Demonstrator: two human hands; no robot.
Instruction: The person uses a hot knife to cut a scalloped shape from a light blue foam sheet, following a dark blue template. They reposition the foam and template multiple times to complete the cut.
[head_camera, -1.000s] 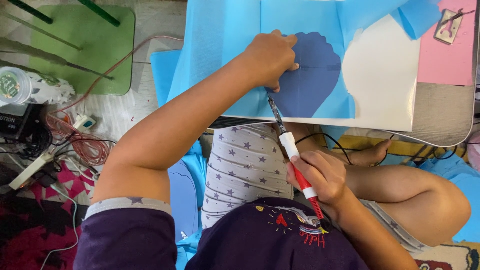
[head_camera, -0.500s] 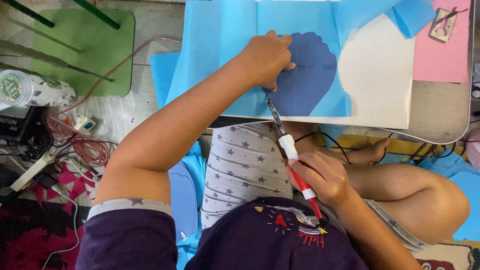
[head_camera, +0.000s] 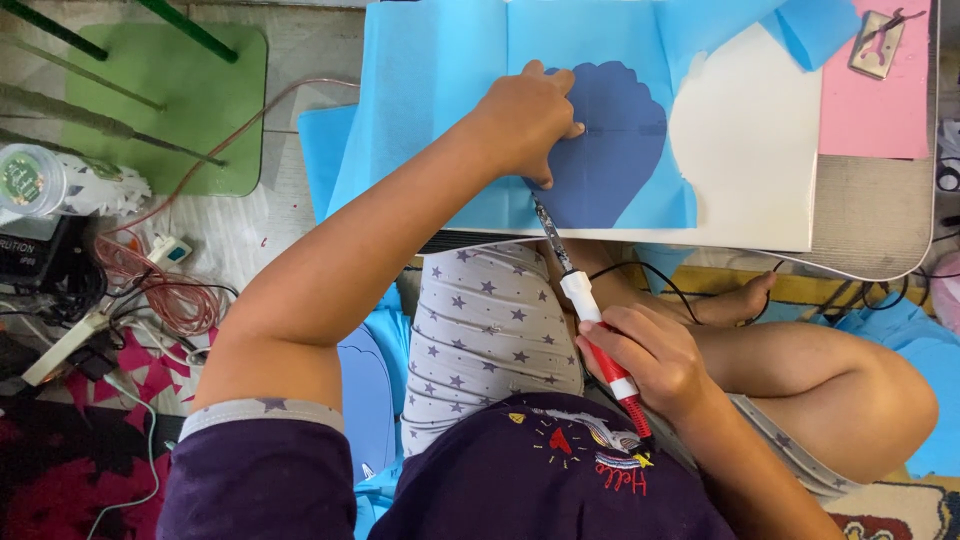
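Note:
My left hand (head_camera: 527, 118) presses down on a light blue sheet (head_camera: 440, 110) where a darker blue scalloped template (head_camera: 605, 150) shows through it. My right hand (head_camera: 650, 360) grips a red and white pen-shaped hot tool (head_camera: 592, 325) with a metal tip. The tip touches the sheet's near edge just below my left hand. Both sheets lie on a white board (head_camera: 750, 150) on a small low table (head_camera: 870, 215) over my crossed legs.
A pink sheet (head_camera: 870, 110) with a small metal clip (head_camera: 878, 40) lies at the table's far right. On the floor to the left are a green mat (head_camera: 150, 110), tangled red wires (head_camera: 150, 290), a white power strip (head_camera: 70, 340) and a jar (head_camera: 30, 180).
The view has shifted slightly. My left hand stays on the blue sheet and my right hand keeps the tool's tip at the same edge.

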